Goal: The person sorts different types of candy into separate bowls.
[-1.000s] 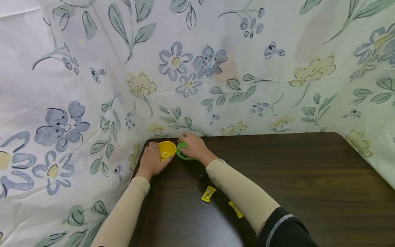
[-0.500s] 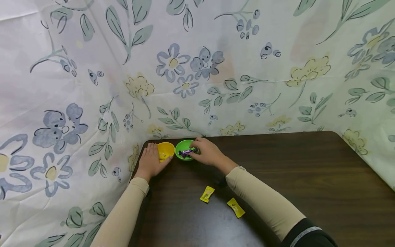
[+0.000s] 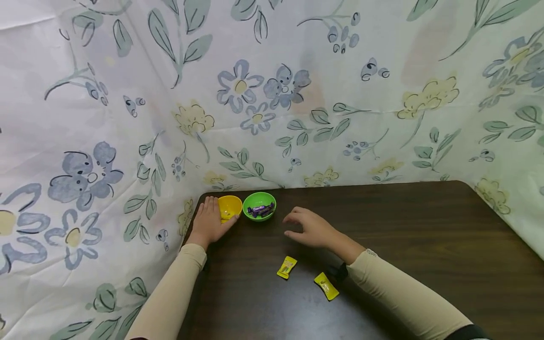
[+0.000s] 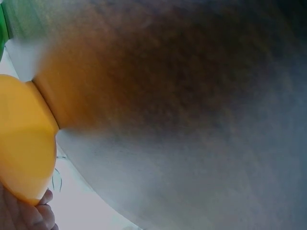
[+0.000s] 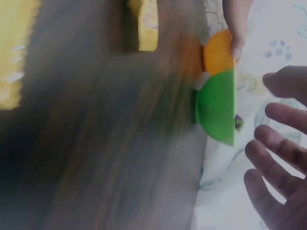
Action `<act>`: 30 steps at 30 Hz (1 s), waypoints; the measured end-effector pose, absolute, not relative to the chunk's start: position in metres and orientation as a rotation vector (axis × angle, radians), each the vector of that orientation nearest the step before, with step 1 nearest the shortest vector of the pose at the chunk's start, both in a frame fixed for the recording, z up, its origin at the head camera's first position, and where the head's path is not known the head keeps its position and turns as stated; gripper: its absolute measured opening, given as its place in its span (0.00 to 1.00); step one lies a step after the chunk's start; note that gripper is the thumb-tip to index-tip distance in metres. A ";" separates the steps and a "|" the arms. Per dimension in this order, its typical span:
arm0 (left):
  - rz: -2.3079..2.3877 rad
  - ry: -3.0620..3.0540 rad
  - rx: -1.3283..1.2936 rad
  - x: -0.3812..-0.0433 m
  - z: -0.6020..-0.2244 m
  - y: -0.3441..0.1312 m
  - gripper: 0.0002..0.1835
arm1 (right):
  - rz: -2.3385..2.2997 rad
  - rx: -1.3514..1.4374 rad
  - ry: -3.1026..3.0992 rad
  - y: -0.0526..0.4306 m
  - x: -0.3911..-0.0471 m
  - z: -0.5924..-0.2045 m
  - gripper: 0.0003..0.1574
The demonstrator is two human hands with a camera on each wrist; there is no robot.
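My left hand (image 3: 208, 224) holds the side of a yellow bowl (image 3: 231, 206) at the table's far left corner, with its thumb by the near rim. Something yellow lies inside, partly hidden. Right beside it stands a green bowl (image 3: 258, 196) containing purple-wrapped candies (image 3: 261, 210). To the right of the green bowl my right hand (image 3: 312, 229) hovers above the table, its fingers spread and relaxed with nothing in them. Two yellow-wrapped candies, a farther candy (image 3: 286, 267) and a nearer candy (image 3: 326, 286), lie on the table in front of it.
The dark wooden table (image 3: 403, 236) extends to the right of the bowls. A floral cloth (image 3: 323, 141) hangs along its back edge and down the left side, close behind both bowls.
My right hand has let go of purple candy in the green bowl and drawn back to the right, toward me. The left hand stays at the yellow bowl.
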State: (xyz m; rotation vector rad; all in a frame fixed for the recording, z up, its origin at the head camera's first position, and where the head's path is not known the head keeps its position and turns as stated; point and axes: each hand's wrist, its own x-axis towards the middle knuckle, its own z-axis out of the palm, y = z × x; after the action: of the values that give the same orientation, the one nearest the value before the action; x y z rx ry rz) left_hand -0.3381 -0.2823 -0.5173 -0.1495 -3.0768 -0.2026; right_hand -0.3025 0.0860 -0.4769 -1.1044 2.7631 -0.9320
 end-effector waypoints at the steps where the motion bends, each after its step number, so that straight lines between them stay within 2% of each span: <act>1: -0.201 -3.072 -0.153 -0.339 -0.518 -0.282 0.62 | -0.928 -1.111 2.771 0.090 -0.300 -0.478 0.19; 22: -0.199 -3.068 -0.162 -0.339 -0.516 -0.280 0.61 | -0.717 -1.167 2.845 0.142 -0.234 -0.476 0.16; 30: -0.187 -3.071 -0.148 -0.339 -0.516 -0.280 0.60 | -0.727 -1.076 2.774 0.152 -0.219 -0.476 0.15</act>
State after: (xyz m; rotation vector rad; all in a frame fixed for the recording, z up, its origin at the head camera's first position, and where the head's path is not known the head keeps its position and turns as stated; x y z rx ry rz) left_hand -0.3386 -0.2796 -0.5163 -0.1481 -3.0715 -0.1872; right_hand -0.2186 0.1522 -0.4756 -1.0756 2.7739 -0.7266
